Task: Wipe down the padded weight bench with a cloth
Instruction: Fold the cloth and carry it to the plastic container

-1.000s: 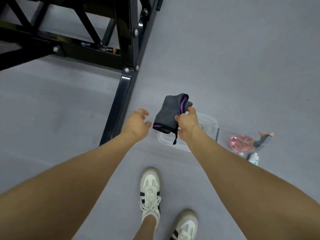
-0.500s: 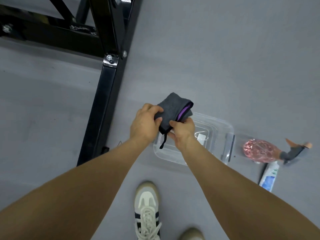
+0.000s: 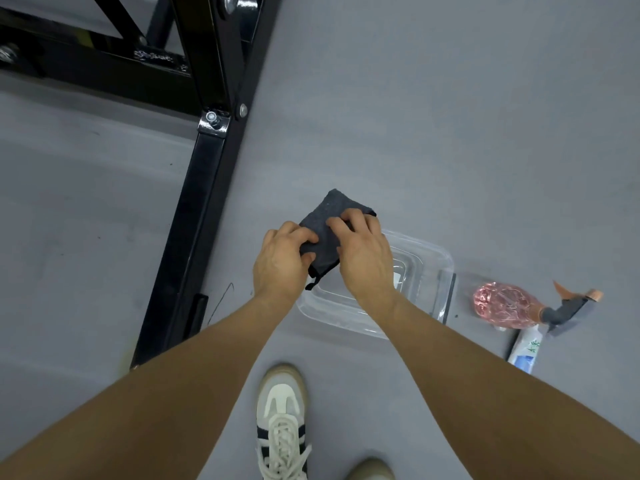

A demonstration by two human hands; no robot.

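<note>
Cloth: folded grey cloth point(image 3: 325, 233) held between both hands, above a clear plastic container point(image 3: 429, 271).
Left hand point(image 3: 280, 265): grips its left edge.
Right hand point(image 3: 363, 254): fingers curled over its top.

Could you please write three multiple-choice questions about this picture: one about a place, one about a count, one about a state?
1. Where is the clear plastic container?
A. on the floor, under the hands
B. on top of the black frame
C. in the left hand

2. How many hands hold the grey cloth?
A. none
B. one
C. two

3. In what state is the cloth?
A. spread flat on the floor
B. folded into a small pad
C. hanging over the frame

Answers:
1 A: the clear plastic container rests on the grey floor, partly behind the hands.
2 C: the left hand and the right hand both grip the grey cloth.
3 B: the cloth shows as a compact folded pad between the hands.
</note>
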